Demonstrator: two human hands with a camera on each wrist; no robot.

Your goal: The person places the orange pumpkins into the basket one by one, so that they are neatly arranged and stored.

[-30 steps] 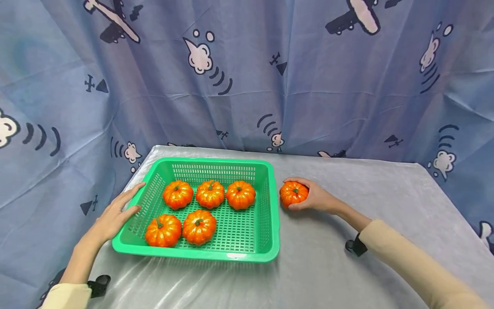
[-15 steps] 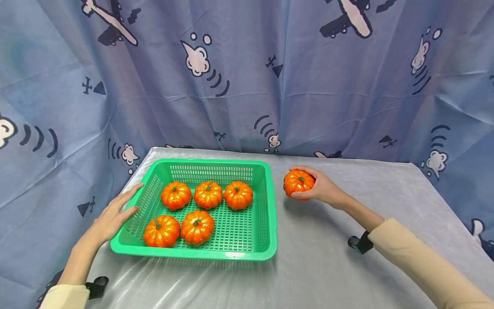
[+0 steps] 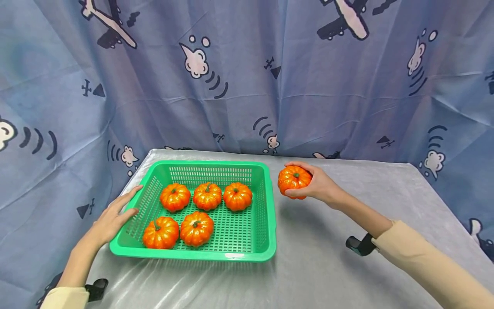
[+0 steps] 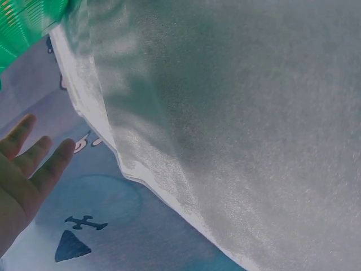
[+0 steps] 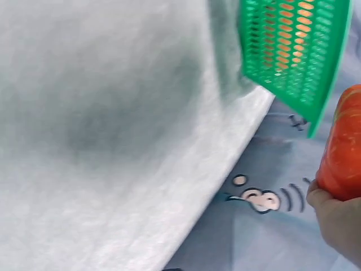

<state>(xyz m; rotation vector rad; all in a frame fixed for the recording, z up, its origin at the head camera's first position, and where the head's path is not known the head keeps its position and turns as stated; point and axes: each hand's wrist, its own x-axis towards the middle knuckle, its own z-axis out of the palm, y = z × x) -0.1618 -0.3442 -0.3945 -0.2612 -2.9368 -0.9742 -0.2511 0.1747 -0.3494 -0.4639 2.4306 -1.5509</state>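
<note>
My right hand [image 3: 318,186] grips a small orange pumpkin [image 3: 292,180], thumb at the near side and fingers over the far side. It hangs above the table, just right of a green plastic basket [image 3: 270,214]. In the right wrist view the same pumpkin [image 5: 345,152] shows at the right edge. Several similar pumpkins lie inside the basket: a back row including one pumpkin [image 3: 237,196], and two in front, such as the pumpkin [image 3: 197,228]. At the basket's left rim is my left hand [image 3: 112,221], its fingers extended and spread; the left wrist view shows those fingers [image 4: 53,164] from behind.
A silvery-grey cloth covers the table [image 3: 359,193], which runs on to the right of the basket. Behind and to the left hangs a blue curtain [image 3: 239,86] printed with planes and clouds. A black wrist device [image 3: 360,245] sits under the right sleeve.
The right hand has lifted the pumpkin off the table and, in the last half second, brought it a little left toward the basket. The left hand stays at the rim.
</note>
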